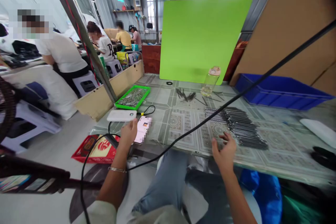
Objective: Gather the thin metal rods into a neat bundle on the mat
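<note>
My left hand (129,133) rests at the table's near left edge, fingers touching a pink phone (143,128) lying on the table; whether it grips the phone I cannot tell. My right hand (224,149) lies on the patterned tabletop (183,126) with fingers spread, its fingertips at the near end of a long row of dark thin metal rods (237,126). A small loose heap of the same rods (187,95) lies farther back. A clear plastic bottle (210,81) with a little yellowish liquid stands behind them.
A green tray (133,97) of metal pieces and a white power bank (121,115) sit at the table's left. A green board (202,36) stands at the back, a blue crate (278,92) at right. A black cable (236,96) crosses the view. Other people sit at left.
</note>
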Demonstrator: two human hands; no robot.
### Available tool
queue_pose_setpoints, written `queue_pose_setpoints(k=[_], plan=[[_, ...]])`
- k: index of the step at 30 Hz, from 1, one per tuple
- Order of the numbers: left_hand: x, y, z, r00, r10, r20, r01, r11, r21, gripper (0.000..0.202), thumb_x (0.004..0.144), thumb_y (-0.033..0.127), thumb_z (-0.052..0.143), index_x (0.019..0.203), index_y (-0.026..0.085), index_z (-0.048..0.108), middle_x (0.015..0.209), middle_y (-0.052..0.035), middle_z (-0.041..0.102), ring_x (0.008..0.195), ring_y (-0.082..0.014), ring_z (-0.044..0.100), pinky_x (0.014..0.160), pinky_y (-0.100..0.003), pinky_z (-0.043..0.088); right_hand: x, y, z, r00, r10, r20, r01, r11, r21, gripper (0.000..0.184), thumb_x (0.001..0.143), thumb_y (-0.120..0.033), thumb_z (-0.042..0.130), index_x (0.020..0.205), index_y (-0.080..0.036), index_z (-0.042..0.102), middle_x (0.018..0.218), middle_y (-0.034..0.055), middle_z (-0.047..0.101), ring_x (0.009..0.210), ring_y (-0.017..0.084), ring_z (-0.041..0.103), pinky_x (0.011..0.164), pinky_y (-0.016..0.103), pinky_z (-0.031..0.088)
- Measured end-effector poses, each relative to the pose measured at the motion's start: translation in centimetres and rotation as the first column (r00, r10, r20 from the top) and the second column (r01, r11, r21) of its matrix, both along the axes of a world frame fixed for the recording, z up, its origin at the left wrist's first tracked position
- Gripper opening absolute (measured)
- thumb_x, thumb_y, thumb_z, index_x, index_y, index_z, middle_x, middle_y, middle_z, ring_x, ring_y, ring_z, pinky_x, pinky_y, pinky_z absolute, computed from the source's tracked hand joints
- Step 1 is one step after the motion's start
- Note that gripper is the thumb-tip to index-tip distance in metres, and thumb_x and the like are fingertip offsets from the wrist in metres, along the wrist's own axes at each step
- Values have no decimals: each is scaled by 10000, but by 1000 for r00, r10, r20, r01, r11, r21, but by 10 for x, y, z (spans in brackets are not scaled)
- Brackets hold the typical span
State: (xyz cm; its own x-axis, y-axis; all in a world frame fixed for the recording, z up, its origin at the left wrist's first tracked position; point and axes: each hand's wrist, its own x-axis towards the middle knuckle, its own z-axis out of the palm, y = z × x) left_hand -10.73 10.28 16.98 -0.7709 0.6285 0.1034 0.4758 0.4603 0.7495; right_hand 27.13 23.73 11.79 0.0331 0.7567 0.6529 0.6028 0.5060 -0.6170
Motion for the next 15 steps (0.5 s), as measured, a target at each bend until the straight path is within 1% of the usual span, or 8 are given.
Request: queue_pose_setpoints(k=[2,4,5,7,9,11,13,15], plan=[[2,1,-3,999,-18,-48,19,999,32,401,866,490,409,726,195,643,1014,-178,706,1171,-342,537,1082,-506,275,-1,-1,0,999,-12,49,12,1000,17,478,823,-432,531,1175,-111,494,987,137,587,955,270,528,866,471,409],[4,3,-5,996,-58,-65,63,995,77,374,861,449,422,673,203,631,1048,-162,701,1225,-321,502,1124,-502,219,-2,-2,0,994,-18,111,15,1000,28,394,846,-430,500,1094,-127,539,981,139,603,958,275,529,883,474,394],[5,4,-5,996,-75,-58,80,993,92,366,860,432,420,664,206,631,1049,-155,701,1238,-311,494,1134,-493,210,-2,-2,0,990,-19,141,14,999,33,358,856,-425,488,1055,-135,554,979,140,612,961,277,530,888,473,387],[5,4,-5,994,-102,-35,105,988,110,360,856,410,401,693,203,647,1053,-157,694,1236,-304,497,1128,-481,241,-2,-2,-1,982,-22,190,13,999,46,320,869,-413,478,1014,-142,567,986,143,628,971,279,533,894,466,381],[3,-1,-4,989,-145,-39,149,978,148,330,833,378,400,796,188,667,1101,-162,670,1223,-305,504,1101,-475,298,-3,-2,-1,976,-32,214,19,998,63,317,877,-402,479,1021,-135,570,997,152,635,980,281,537,895,461,386],[-1,-10,-4,962,-256,-94,269,945,185,322,757,290,443,974,171,650,1186,-149,628,1228,-296,496,1095,-469,319,-4,-2,-2,973,-45,227,27,996,86,315,882,-393,480,1024,-128,574,997,156,639,979,282,543,893,463,396],[-3,-22,-7,908,-378,-180,408,896,175,489,651,189,470,1124,173,591,1258,-127,584,1247,-282,478,1112,-463,308,-4,-2,-3,969,-53,239,29,994,102,306,887,-389,481,1013,-129,582,987,153,643,973,280,549,887,464,406],[-4,-31,-12,867,-431,-251,471,873,125,617,579,131,468,1188,183,551,1305,-119,546,1270,-286,450,1131,-476,278,-4,-2,-4,965,-57,255,28,993,114,299,892,-388,479,995,-130,588,972,149,645,966,277,552,881,459,412]])
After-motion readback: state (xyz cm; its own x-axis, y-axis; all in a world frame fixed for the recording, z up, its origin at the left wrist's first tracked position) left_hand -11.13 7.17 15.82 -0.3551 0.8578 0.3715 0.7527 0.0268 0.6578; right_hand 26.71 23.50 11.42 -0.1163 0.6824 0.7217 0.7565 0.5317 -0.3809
